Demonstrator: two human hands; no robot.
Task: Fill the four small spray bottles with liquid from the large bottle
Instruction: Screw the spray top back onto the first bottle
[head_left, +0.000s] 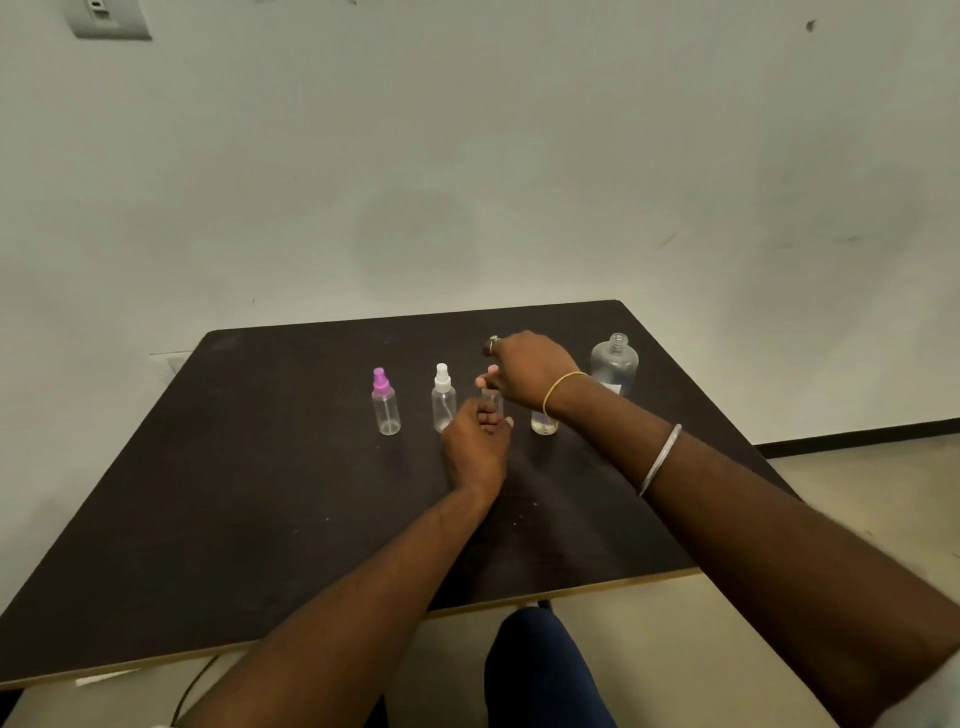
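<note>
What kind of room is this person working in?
Likely a plain office or workroom, though I can't be sure: a bare pale wall with a socket plate, and a dark table standing by it.

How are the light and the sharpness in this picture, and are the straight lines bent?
Head view: soft, dim, even light with a greenish tint, no hard shadows or glare; in the same head view the wide lens tilts and stretches the table; the right hand and left hand are slightly blurred at the third small bottle; the clear large bottle has faint outlines.
</note>
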